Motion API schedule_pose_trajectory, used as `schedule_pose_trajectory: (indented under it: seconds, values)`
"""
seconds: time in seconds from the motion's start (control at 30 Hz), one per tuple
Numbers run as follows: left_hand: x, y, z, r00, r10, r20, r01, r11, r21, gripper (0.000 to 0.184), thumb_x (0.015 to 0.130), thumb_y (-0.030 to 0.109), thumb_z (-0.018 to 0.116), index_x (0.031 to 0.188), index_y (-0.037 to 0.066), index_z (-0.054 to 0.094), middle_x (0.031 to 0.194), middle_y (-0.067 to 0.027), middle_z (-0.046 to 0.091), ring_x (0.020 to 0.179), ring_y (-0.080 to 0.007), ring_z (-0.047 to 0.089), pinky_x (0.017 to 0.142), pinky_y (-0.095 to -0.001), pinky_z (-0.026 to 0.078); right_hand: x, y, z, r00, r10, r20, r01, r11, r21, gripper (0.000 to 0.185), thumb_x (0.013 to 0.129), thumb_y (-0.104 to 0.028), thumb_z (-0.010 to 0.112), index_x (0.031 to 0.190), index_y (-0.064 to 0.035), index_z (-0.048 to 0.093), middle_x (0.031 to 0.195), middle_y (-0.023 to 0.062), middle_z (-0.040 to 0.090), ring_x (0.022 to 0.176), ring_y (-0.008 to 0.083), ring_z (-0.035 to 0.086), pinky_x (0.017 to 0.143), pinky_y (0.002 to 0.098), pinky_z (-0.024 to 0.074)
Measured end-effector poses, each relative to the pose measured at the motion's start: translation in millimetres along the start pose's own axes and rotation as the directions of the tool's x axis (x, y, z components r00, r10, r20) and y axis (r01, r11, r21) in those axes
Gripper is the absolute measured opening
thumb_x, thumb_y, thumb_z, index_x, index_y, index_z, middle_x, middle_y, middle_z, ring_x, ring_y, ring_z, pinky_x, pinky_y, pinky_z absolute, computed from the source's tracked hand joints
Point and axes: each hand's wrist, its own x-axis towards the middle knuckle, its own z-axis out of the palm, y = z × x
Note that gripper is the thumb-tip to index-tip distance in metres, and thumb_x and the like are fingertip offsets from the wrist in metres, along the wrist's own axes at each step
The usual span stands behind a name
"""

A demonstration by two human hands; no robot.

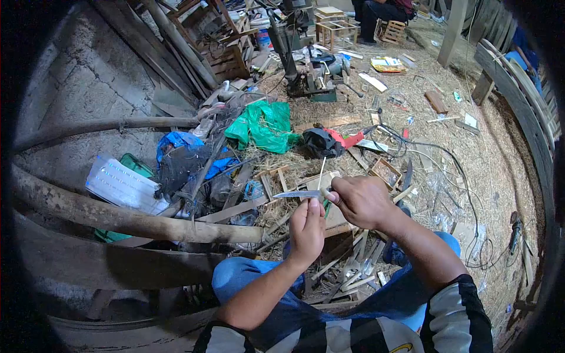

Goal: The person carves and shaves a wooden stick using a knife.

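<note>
In front of my knees, my right hand [363, 202] is closed around the handle of a knife [296, 193], whose blade points left. My left hand [308, 228] pinches a thin, pale wooden stick [322, 173] that rises almost upright and crosses the blade near the handle. The left thumb presses close to the blade. Part of the stick's lower end is hidden by my fingers. Below both hands lie a pale wooden block [336, 216] and many loose wood offcuts [353, 276] between my legs.
A long pole [135, 220] lies to the left beside a white packet [126, 183]. Ahead are a green plastic bag [263, 125], a red and black bag [325, 143] and a metal machine [312, 76]. Cables [456, 159] cross the shavings-covered floor. A seated person [382, 15] is far back.
</note>
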Motion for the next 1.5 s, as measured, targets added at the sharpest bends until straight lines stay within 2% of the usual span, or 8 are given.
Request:
schedule_pose_trajectory:
  seconds: [0.27,0.47,0.57,0.67,1.0,1.17,1.3,1.5]
  values:
    - [-3.2,7.5,-0.6,0.995,-0.057,0.084,0.067,0.989,-0.135,0.036,0.107,0.031,0.041,0.079,0.01,0.046,0.058,0.0071,0.035,0.045,-0.002,0.033,0.041,-0.0195,0.025,3.7,11.2,-2.6,0.995,-0.027,-0.097,0.022,0.999,-0.046,0.027,0.095,-0.037,0.052,0.09,-0.01,0.055,0.07,0.0134,0.065,0.065,0.038,0.064,0.053,0.0503,0.0467]
    - [-16.5,16.0,14.0,0.985,-0.096,0.14,0.114,0.985,-0.13,0.041,0.107,0.038,0.04,0.075,0.012,0.042,0.052,0.0039,0.029,0.039,-0.0074,0.028,0.033,-0.025,0.022,16.5,54.0,-24.3,0.899,0.399,-0.179,-0.415,0.907,-0.065,0.03,0.1,-0.037,0.047,0.092,-0.0107,0.057,0.073,0.0199,0.064,0.074,0.0413,0.063,0.062,0.0529,0.0458]
    - [-1.8,3.6,-7.1,0.971,-0.168,0.169,0.217,0.917,-0.335,0.04,0.106,0.038,0.041,0.078,0.012,0.047,0.059,0.0009,0.038,0.049,-0.0093,0.039,0.043,-0.0242,0.033,8.4,47.6,-11.4,0.88,0.404,-0.249,-0.314,0.889,0.333,0.035,0.102,-0.038,0.047,0.091,-0.0074,0.059,0.073,0.0157,0.063,0.07,0.036,0.063,0.063,0.0476,0.0445]
    - [11.2,-6.6,-9.9,0.995,0.057,-0.077,-0.071,0.979,-0.192,0.032,0.106,0.035,0.043,0.097,0.009,0.058,0.091,-0.0033,0.059,0.087,-0.0126,0.055,0.086,-0.0299,0.041,1.2,24.4,15.6,0.921,0.386,-0.049,-0.208,0.593,0.778,0.038,0.1,-0.042,0.053,0.093,-0.0059,0.063,0.071,0.0,0.054,0.062,0.0126,0.048,0.056,0.0312,0.0355]
    - [8.8,1.0,12.7,0.987,0.025,-0.156,-0.072,0.95,-0.303,0.043,0.103,0.048,0.044,0.116,0.009,0.058,0.099,-0.0027,0.06,0.097,-0.0141,0.058,0.089,-0.0293,0.045,-8.3,-54.0,48.5,0.869,0.412,0.276,-0.275,-0.061,0.959,0.026,0.098,-0.032,0.063,0.102,-0.0066,0.064,0.075,-0.002,0.06,0.057,0.0039,0.045,0.048,0.0227,0.0305]
    - [11.8,-3.8,5.5,0.978,0.122,-0.166,-0.162,0.954,-0.251,0.065,0.1,0.061,0.037,0.12,0.003,0.06,0.106,-0.0082,0.064,0.105,-0.0194,0.058,0.097,-0.0344,0.044,-3.2,-35.1,44.0,0.893,0.429,0.14,-0.176,0.046,0.983,0.026,0.097,-0.034,0.064,0.097,-0.0077,0.063,0.071,-0.0037,0.06,0.048,0.002,0.04,0.041,0.0219,0.0252]
    - [17.4,14.9,-11.8,0.975,0.192,0.109,-0.105,0.84,-0.533,0.079,0.1,0.063,0.029,0.113,-0.005,0.065,0.126,-0.0178,0.063,0.116,-0.0279,0.058,0.102,-0.0381,0.043,4.4,-2.6,11.7,0.931,0.354,0.092,-0.234,0.384,0.893,0.03,0.093,-0.034,0.07,0.088,-0.0047,0.067,0.073,-0.0015,0.059,0.067,0.0068,0.052,0.06,0.0246,0.0411]
    - [20.5,37.7,-28.6,0.823,-0.37,0.431,0.486,0.851,-0.198,0.051,0.104,0.045,0.043,0.118,-0.001,0.06,0.076,-0.0085,0.064,0.059,-0.0163,0.061,0.053,-0.0312,0.051,7.8,32.4,-23.1,0.978,0.201,0.055,-0.188,0.732,0.654,0.027,0.094,-0.027,0.068,0.094,0.0,0.066,0.071,0.0056,0.058,0.071,0.0118,0.053,0.065,0.0321,0.0444]
